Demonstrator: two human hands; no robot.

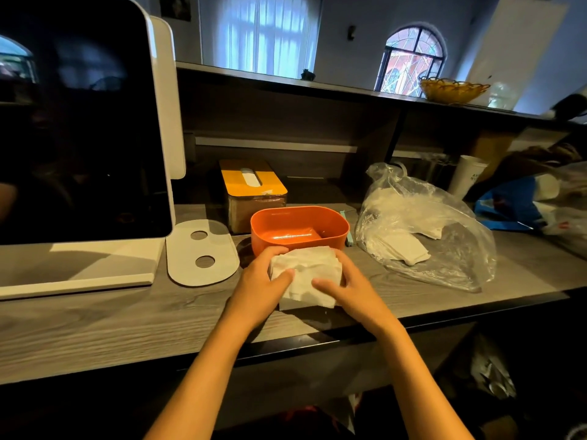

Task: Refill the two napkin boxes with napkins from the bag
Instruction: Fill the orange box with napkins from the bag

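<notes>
We clasp the napkin stack (306, 274) on the counter (95, 325), left hand (265, 281) and right hand (343, 287) curled against its sides. We square it, then lower it flat into the orange box (298, 228) at twelve o'clock; the bag (422, 227) lies at two.

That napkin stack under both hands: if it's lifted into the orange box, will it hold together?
Probably soft and light: the napkin stack looks rumpled, with uneven edges. Loose sheets may slide or fan, so the left hand and right hand pressing its sides seems wise. The orange box sits just behind.

The hands (305, 281) hide the napkin stack's (305, 274) sides, and the monitor (79, 122) is cut off at left.
</notes>
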